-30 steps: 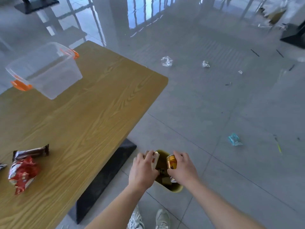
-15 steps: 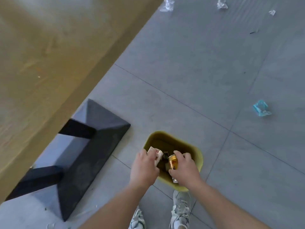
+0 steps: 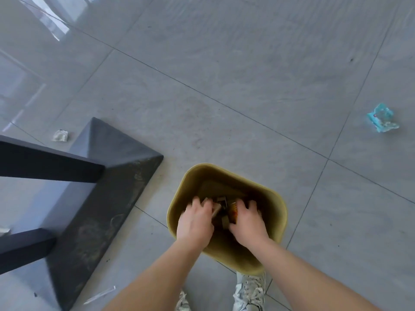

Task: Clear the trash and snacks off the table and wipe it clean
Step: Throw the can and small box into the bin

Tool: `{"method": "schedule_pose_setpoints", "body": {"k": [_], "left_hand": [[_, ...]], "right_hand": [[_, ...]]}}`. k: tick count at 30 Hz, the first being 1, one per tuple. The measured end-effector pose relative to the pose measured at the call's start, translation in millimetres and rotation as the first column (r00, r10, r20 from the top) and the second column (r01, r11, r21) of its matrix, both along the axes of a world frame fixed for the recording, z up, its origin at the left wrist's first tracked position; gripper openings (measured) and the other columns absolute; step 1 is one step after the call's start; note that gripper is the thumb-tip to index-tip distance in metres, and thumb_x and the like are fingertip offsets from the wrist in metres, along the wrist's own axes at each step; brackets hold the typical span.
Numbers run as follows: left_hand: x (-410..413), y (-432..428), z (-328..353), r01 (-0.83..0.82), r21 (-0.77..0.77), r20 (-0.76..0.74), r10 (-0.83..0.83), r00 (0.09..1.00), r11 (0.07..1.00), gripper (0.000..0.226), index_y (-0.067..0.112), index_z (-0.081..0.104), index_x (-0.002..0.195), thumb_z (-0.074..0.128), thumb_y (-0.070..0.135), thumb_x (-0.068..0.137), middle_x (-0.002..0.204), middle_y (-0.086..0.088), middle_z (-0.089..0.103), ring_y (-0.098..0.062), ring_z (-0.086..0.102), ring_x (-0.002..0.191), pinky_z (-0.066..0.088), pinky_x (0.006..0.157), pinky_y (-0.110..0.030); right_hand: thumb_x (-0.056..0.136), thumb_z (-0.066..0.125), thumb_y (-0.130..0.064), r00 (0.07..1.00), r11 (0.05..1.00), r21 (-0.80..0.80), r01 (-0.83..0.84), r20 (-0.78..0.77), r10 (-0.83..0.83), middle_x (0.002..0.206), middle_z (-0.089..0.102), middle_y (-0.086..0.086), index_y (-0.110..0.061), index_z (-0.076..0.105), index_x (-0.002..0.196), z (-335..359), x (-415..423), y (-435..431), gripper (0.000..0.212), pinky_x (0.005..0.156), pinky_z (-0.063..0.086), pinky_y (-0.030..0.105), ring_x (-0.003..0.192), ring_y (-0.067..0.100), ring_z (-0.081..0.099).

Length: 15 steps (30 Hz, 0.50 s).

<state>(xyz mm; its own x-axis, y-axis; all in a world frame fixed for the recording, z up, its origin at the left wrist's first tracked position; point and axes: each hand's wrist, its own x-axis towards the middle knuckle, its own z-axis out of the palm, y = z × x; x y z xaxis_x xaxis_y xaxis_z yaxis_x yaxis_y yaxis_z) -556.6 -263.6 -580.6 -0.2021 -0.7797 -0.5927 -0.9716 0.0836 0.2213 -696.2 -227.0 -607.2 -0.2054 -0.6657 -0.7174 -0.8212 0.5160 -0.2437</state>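
Note:
An olive-yellow trash bin [image 3: 226, 173] stands on the grey floor just in front of my feet. Both my hands are lowered inside its mouth. My left hand [image 3: 195, 224] grips a small pale carton [image 3: 216, 208], blurred by motion. My right hand [image 3: 248, 222] holds a gold-orange can [image 3: 233, 213] by its side. Dark trash [image 3: 224, 221] lies at the bottom of the bin between my hands. The table top is out of view.
The black table base [image 3: 112, 176] and its dark legs [image 3: 45, 162] sit to the left of the bin. A blue wrapper [image 3: 381, 118] lies on the floor at right. A crumpled scrap [image 3: 60, 135] lies at far left. My shoes [image 3: 249, 290] are below the bin.
My view has tipped down, so the table top and clear box have left the frame. Both hands have dropped from above the bin's rim into it, with the carton and can.

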Motion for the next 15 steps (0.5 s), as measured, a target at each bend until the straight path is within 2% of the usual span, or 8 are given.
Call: {"method": "schedule_pose_setpoints", "body": {"k": [4, 9, 15], "left_hand": [[0, -1, 2, 0.012, -0.031, -0.003, -0.012, 1.000, 0.999, 0.052, 0.031, 0.038, 0.143, 0.055, 0.032, 0.094, 0.134, -0.002, 0.046, -0.020, 0.051, 0.109, 0.049, 0.089, -0.030], [3, -2, 28, 0.026, -0.092, -0.017, -0.027, 0.999, 0.995, 0.051, 0.030, 0.036, 0.143, 0.048, 0.027, 0.094, 0.130, 0.001, 0.045, -0.017, 0.045, 0.109, 0.044, 0.089, -0.028], [13, -3, 95, -0.009, -0.088, -0.028, 0.007, 1.000, 0.996, 0.058, 0.029, 0.027, 0.149, 0.043, 0.026, 0.094, 0.146, -0.002, 0.036, -0.024, 0.032, 0.134, 0.032, 0.111, -0.038]], "right_hand": [[0.095, 0.058, -0.041, 1.000, 0.999, -0.039, 0.009, 0.001, -0.009, 0.149, 0.032, 0.013, -0.025, 0.036, 0.142, 0, 1, -4, 0.055, 0.110, 0.039, 0.044, 0.131, 0.038, 0.040], [0.095, 0.058, -0.037, 0.999, 0.995, -0.090, 0.030, 0.025, -0.028, 0.141, 0.044, 0.007, -0.026, 0.046, 0.136, 24, -2, -9, 0.044, 0.109, 0.041, 0.041, 0.127, 0.031, 0.044], [0.095, 0.058, -0.042, 0.999, 0.989, -0.140, 0.045, 0.037, -0.040, 0.138, 0.047, 0.000, -0.028, 0.042, 0.144, 87, -6, -13, 0.054, 0.103, 0.044, 0.034, 0.123, 0.021, 0.047]]}}
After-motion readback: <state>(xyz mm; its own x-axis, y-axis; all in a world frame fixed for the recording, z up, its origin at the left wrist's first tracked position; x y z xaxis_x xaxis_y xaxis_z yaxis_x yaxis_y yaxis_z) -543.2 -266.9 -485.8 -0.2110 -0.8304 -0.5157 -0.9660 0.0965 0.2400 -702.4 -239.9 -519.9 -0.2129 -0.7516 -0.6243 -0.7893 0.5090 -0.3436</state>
